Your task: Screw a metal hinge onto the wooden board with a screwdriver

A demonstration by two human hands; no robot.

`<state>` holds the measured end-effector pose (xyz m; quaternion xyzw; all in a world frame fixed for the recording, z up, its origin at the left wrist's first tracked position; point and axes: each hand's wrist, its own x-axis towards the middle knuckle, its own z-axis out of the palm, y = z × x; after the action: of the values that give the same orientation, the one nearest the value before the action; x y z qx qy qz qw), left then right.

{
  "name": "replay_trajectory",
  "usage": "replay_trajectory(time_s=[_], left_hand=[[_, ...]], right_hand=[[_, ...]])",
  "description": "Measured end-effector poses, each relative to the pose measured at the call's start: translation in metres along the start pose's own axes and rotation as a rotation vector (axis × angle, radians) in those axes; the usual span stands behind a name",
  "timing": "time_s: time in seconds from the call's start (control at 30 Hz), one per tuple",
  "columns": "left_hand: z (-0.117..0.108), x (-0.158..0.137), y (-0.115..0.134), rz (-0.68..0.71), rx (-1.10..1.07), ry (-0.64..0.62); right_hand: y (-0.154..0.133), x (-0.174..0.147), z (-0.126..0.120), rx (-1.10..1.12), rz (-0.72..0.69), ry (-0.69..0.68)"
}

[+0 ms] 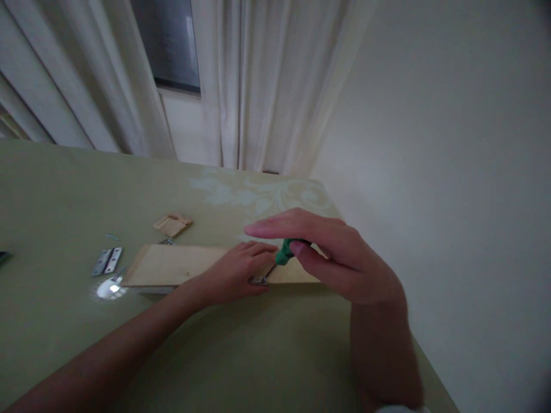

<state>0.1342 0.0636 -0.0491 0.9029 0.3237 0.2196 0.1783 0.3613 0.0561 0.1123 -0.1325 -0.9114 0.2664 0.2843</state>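
A pale wooden board (166, 265) lies across the table, slightly raised at its left end. My left hand (236, 272) grips it, fingers over the top and thumb along the near edge. Beside that thumb, a small metal hinge (258, 280) sits at the board's near edge, partly covered by the hand. My right hand (340, 258) is closed around a screwdriver with a green handle (284, 252), its index finger stretched out past the handle. The screwdriver's thin shaft slants down to the hinge; whether a screw is under the tip I cannot tell.
On the table's left lie an unfolded metal hinge (107, 261) and a shiny round clear object (111, 288). A small wooden piece (173, 223) rests behind the board. Curtains (275, 80) hang beyond the table (86, 195); a wall (465, 172) borders its right side.
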Motion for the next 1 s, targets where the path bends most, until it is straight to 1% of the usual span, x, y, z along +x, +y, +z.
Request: replay_trajectory(time_s=[0.03, 0.1, 0.13, 0.2, 0.23, 0.27, 0.3, 0.33, 0.43, 0.5, 0.57, 0.6, 0.67, 0.73, 0.77, 0.83, 0.9, 0.93, 1.0], left_hand=[[0.0, 0.0, 0.0, 0.002, -0.006, 0.005], [0.0, 0.0, -0.001, 0.002, -0.017, 0.021], [0.0, 0.0, -0.001, 0.003, -0.02, 0.021], [0.001, 0.0, 0.0, 0.009, -0.022, 0.013], [0.001, 0.0, 0.0, 0.009, -0.021, 0.014], [0.002, 0.0, 0.001, 0.009, -0.024, 0.021], [0.002, 0.0, 0.002, 0.002, -0.033, 0.032], [0.003, 0.0, 0.002, -0.007, -0.046, 0.043], [0.001, 0.001, 0.003, -0.008, -0.073, 0.051], [-0.002, 0.001, 0.004, 0.004, -0.077, 0.058], [-0.009, 0.001, 0.01, 0.005, -0.117, 0.134], [-0.013, 0.0, 0.015, 0.001, -0.162, 0.193], [-0.02, -0.001, 0.03, -0.014, -0.278, 0.328], [-0.025, -0.001, 0.048, -0.054, -0.374, 0.455], [-0.027, 0.0, 0.057, -0.085, -0.411, 0.524], [-0.029, 0.003, 0.071, -0.16, -0.459, 0.671], [-0.03, 0.006, 0.079, -0.213, -0.473, 0.762], [-0.031, 0.008, 0.081, -0.229, -0.465, 0.777], [-0.032, 0.01, 0.085, -0.24, -0.432, 0.768]], right_hand=[[0.0, -0.002, -0.001, 0.04, 0.02, 0.007], [0.003, -0.002, 0.005, 0.017, 0.055, 0.105], [0.005, -0.001, 0.011, -0.065, 0.078, 0.18], [0.007, 0.004, 0.024, -0.321, 0.117, 0.321], [0.007, 0.006, 0.029, -0.441, 0.129, 0.358], [0.005, 0.008, 0.033, -0.516, 0.141, 0.367], [0.003, 0.01, 0.035, -0.53, 0.15, 0.349], [0.0, 0.01, 0.034, -0.489, 0.15, 0.311], [-0.01, 0.006, 0.023, -0.266, 0.111, 0.153], [-0.013, 0.002, 0.014, -0.191, 0.098, 0.069], [-0.01, 0.0, 0.01, -0.2, 0.145, 0.058], [-0.008, 0.001, 0.011, -0.246, 0.176, 0.093], [-0.001, 0.003, 0.017, -0.414, 0.202, 0.212], [0.005, 0.007, 0.025, -0.582, 0.159, 0.317], [0.006, 0.009, 0.028, -0.622, 0.128, 0.344], [0.007, 0.012, 0.032, -0.58, 0.081, 0.351], [0.007, 0.014, 0.031, -0.406, 0.058, 0.333], [0.008, 0.014, 0.03, -0.282, 0.051, 0.325], [0.013, 0.016, 0.029, -0.01, 0.06, 0.323]])
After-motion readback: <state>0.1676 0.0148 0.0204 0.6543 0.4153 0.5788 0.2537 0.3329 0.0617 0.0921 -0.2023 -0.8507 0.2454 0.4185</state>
